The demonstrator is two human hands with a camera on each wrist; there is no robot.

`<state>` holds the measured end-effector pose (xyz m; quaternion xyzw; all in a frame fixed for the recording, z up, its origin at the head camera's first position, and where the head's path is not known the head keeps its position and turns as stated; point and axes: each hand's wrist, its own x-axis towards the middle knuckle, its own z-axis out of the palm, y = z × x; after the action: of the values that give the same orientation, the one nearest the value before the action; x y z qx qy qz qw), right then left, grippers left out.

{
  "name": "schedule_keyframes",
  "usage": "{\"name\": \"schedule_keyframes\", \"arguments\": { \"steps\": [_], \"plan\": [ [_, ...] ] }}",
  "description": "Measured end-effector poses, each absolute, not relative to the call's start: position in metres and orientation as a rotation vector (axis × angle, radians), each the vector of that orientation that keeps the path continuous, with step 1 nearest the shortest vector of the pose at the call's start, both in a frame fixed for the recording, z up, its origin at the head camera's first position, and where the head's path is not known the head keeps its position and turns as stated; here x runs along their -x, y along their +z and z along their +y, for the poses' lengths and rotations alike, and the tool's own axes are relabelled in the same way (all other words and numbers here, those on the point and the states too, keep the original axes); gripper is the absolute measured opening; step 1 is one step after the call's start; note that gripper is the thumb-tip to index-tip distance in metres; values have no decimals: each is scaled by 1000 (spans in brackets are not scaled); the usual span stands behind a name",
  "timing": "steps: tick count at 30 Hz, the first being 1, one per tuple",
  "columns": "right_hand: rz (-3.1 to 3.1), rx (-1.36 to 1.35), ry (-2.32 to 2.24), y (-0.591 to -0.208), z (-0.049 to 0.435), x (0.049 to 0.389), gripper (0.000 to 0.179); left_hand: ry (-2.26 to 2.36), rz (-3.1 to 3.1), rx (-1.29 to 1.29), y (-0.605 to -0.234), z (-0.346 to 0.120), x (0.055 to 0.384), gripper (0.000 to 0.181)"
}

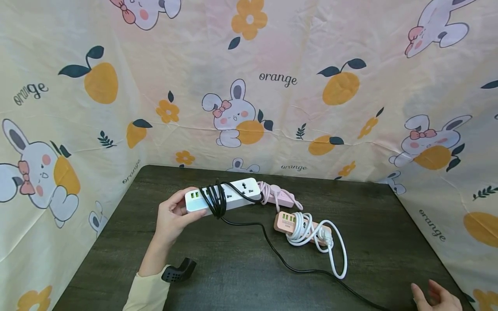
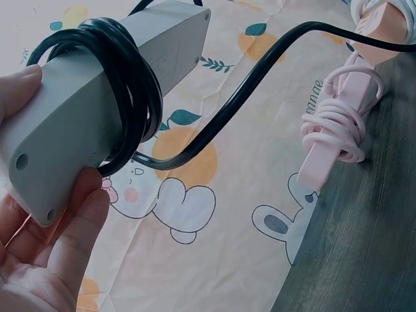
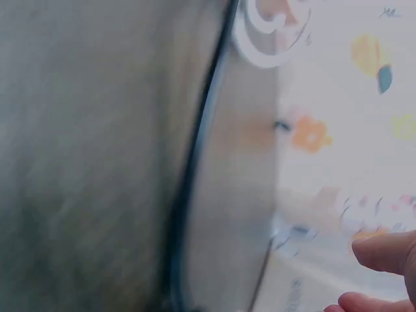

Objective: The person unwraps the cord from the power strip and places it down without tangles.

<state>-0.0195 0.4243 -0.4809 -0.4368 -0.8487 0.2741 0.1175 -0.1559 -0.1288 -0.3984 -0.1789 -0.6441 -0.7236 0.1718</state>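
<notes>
My left hand point(image 1: 171, 216) grips the end of a white power strip point(image 1: 235, 201) between thumb and fingers, near its green USB ports. Several turns of black cord point(image 1: 311, 271) are wound round the strip's middle. From there a loose length runs across the table to the lower right. In the left wrist view the strip's grey underside point(image 2: 62, 146) shows, tilted upward. At the lower right of the head view, my right hand point(image 1: 437, 298) is partly out of frame. Its thumb and fingers are apart with nothing between them, near the cord.
Behind the white strip lies a pink power strip point(image 1: 286, 200) with its pink cord wound round it. An orange power strip point(image 1: 285, 223), wrapped in thick white cord point(image 1: 345, 259), sits to the right. Printed cloth point(image 1: 288, 112) hangs round the dark table point(image 1: 218, 272).
</notes>
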Motion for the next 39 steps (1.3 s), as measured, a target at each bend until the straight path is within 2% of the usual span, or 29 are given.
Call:
{"name": "schedule_keyframes", "arguments": {
  "steps": [5, 13, 21, 27, 33, 36, 39],
  "plan": [
    [-2541, 1165, 785, -444, 384, 28, 57, -2049, -1832, 512, -399, -129, 156, 48],
    [-2514, 844, 750, -422, 351, 39, 43, -2047, -1838, 486, -399, -131, 155, 48],
    [-2477, 691, 673, -461, 362, 60, 46, -2034, -1837, 527, -398, -131, 156, 48],
    [-2371, 480, 805, -480, 356, 73, 43, -2057, -1825, 514, -398, -130, 156, 48],
    [-2301, 286, 890, -444, 303, 74, 32, -2054, -1830, 513, -398, -130, 155, 49],
    [-2295, 183, 931, -422, 275, 73, 32, -2058, -1831, 513, -398, -130, 155, 48],
    [-2286, 110, 965, -417, 259, 77, 32, -2060, -1831, 509, -398, -130, 155, 48]
  ]
}}
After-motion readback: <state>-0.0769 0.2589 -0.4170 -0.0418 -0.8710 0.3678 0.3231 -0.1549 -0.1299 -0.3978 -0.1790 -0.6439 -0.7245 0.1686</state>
